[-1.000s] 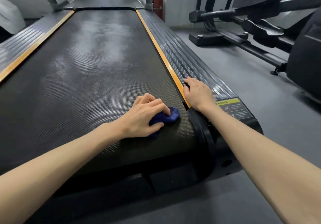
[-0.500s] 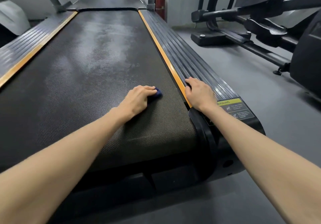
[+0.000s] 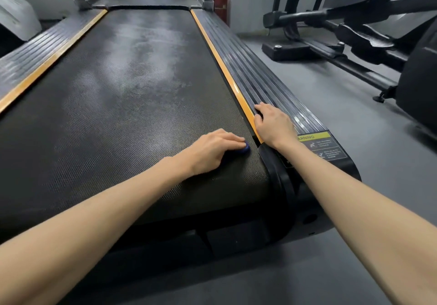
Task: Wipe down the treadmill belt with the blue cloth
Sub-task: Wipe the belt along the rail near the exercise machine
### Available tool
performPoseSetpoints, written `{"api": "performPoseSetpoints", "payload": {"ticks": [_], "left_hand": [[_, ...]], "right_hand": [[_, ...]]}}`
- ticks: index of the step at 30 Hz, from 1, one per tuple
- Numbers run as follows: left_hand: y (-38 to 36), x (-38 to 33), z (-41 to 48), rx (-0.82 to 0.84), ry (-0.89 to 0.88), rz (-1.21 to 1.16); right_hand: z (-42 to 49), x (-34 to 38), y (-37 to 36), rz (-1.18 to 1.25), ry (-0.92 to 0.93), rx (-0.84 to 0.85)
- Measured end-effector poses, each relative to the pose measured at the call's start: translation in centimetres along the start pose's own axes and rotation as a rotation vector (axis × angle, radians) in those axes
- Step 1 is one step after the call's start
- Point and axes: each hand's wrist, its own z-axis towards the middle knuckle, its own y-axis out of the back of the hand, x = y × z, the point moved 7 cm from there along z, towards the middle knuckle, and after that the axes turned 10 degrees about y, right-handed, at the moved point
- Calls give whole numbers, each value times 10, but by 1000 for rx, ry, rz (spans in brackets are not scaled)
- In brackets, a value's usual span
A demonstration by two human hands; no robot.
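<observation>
Pressing down at the near right corner of the treadmill belt (image 3: pixel 130 91), the left hand (image 3: pixel 212 151) has its fingers curled over the blue cloth (image 3: pixel 245 149). They cover it almost wholly, so only a small blue edge shows under the fingertips, close to the belt's right margin. Just right of it, the right hand (image 3: pixel 274 124) rests palm down on the ribbed side rail (image 3: pixel 272 84), fingers loosely bent and holding nothing, thumb by the orange strip (image 3: pixel 227 75). A warning label (image 3: pixel 321 146) lies beside its wrist. Farther up the belt, a pale dusty patch spreads.
</observation>
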Motion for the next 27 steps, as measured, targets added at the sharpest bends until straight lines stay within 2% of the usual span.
{"api": "performPoseSetpoints", "payload": {"ticks": [5,8,10,13,15,17,19,22,25,27], "left_hand": [[-5,-44,-43,175,-316,-70],[-6,-34,-40,155,-356,49],[-4,-17,-18,10,-234,106],[-3,-8,6,-126,165,96],[-11,-23,5,-172,229,112],[-12,-36,0,-225,170,171],[-2,-23,-1,-259,198,225],[13,35,-6,-219,468,264],[32,93,-25,-272,782,304],[32,89,-23,-305,850,260]], "right_hand": [[-1,-1,1,7,-11,-2],[-1,0,0,-1,-9,-5],[0,-1,0,2,-12,-8],[-1,-1,0,7,-18,-9],[-1,-1,1,11,-20,-12],[-1,-1,1,12,-13,-16],[-1,-1,1,19,-4,-10],[-2,-2,1,24,-10,1],[-2,-1,0,21,-15,0],[-2,-1,1,18,-16,-6]]}}
